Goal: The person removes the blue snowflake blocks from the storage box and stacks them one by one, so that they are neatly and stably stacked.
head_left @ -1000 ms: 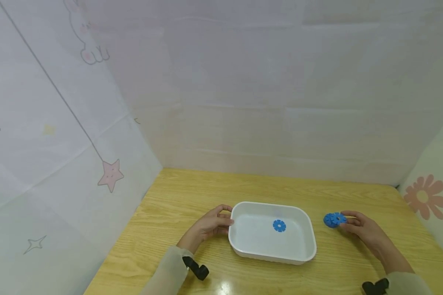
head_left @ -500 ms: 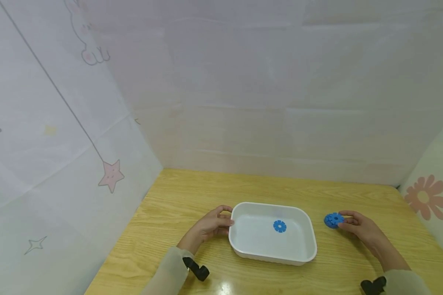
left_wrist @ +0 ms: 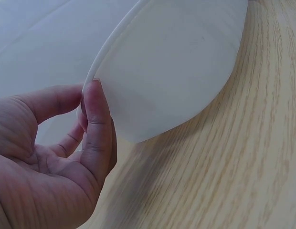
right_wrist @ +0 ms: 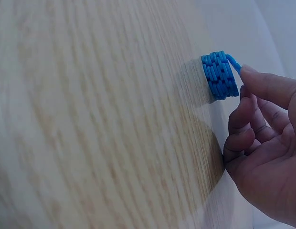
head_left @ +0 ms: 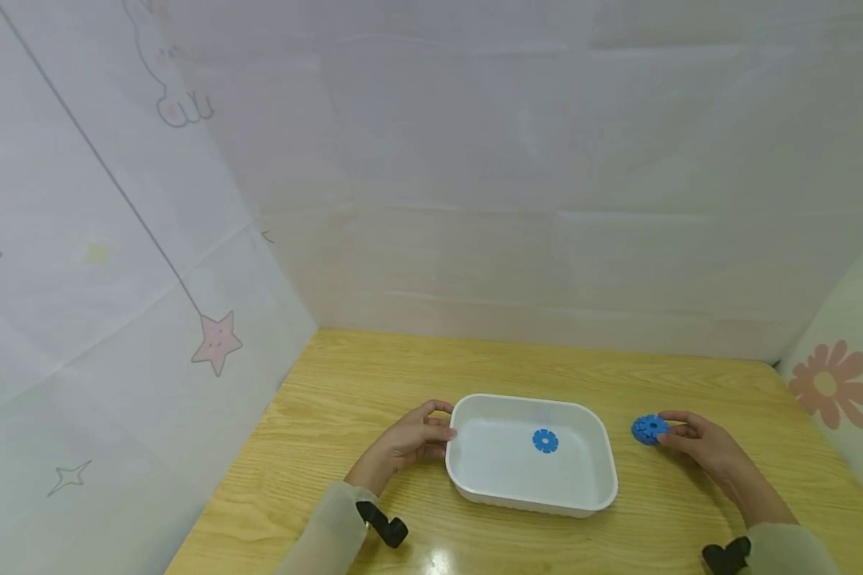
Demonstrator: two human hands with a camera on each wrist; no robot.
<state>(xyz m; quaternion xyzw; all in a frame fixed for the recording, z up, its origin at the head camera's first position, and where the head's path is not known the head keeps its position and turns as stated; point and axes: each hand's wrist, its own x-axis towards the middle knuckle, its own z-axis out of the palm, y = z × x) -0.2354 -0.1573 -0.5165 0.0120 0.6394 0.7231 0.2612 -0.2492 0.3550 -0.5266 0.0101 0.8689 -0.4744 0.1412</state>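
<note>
A white rectangular plastic basin (head_left: 521, 497) sits on the wooden table, and one blue snowflake disc (head_left: 545, 441) lies flat inside it. At its left side my left hand (head_left: 419, 435) pinches the rim between thumb and fingers; the left wrist view shows the pinch on the basin's wall (left_wrist: 172, 62). To the right of the basin stands a short stack of blue snowflake discs (right_wrist: 218, 76). My right hand (head_left: 699, 439) pinches the edge of one more disc (right_wrist: 233, 63), which tilts over the top of that stack.
The wooden table (head_left: 374, 367) runs back to a pale cloth backdrop (head_left: 460, 200). Patterned cloth hangs at the left and right too. Black camera mounts (head_left: 383, 523) sit on both wrists.
My right hand has shifted slightly left, bringing the pinched disc from the stack's right side to over its top. The left hand and the basin stay in place.
</note>
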